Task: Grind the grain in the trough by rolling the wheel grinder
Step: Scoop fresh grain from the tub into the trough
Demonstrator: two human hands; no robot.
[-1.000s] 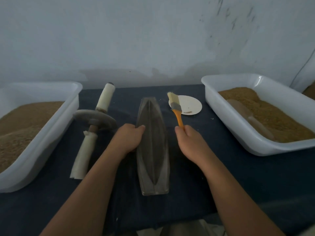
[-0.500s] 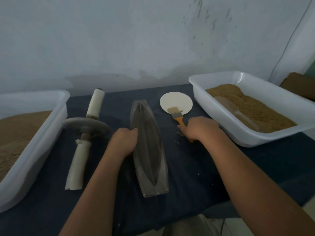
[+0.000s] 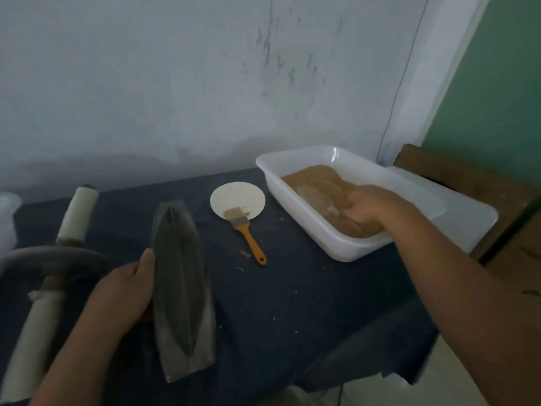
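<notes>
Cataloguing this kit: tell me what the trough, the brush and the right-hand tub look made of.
Trough: dull dark grey, matte; cast metal or stone, unclear. Brush: orange handle, plastic or painted wood; grey metal-looking band; pale bristles. Tub: white plastic, smooth and glossy, highlight on its far corner.

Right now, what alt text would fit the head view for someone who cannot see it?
A person's right hand reaches into a white tub of grain, at a clear scoop, while the left hand holds the trough. The wheel grinder lies left of it; a brush and plate lie between trough and tub.
</notes>
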